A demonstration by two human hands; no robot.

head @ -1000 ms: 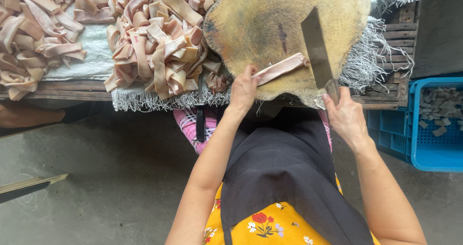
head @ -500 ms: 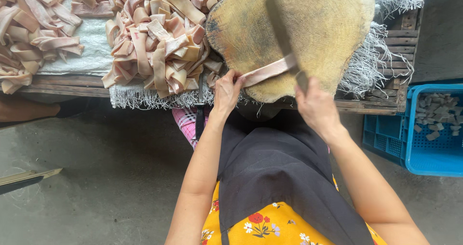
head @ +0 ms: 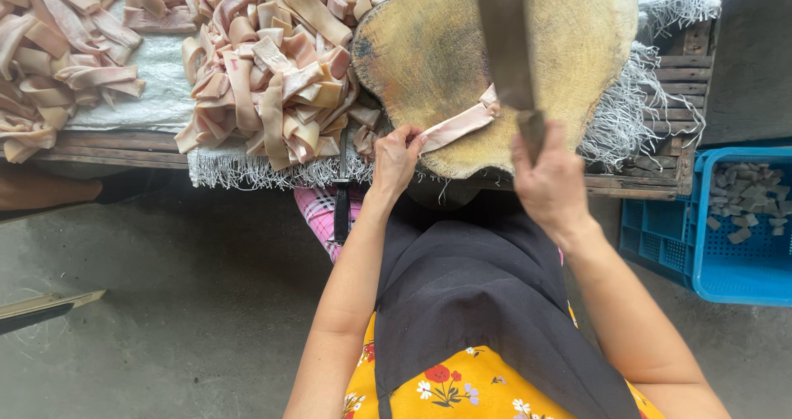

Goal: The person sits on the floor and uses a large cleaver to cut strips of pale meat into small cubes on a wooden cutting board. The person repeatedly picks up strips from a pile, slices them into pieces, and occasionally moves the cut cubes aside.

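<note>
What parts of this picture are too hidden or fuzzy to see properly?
- Cleaver, head view: blurred, and its tip is cut off by the top edge.
- Cleaver handle: wrapped inside the right hand.
- Near end of the pale strip: covered by the left hand fingers.
- Grey bits in the blue crate: too small to tell, and the right edge cuts the crate off.

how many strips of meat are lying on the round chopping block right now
1. A single pale strip lies on the wooden block's near edge, its end pinched by the left hand; the cleaver in the right hand may hide more.
</note>
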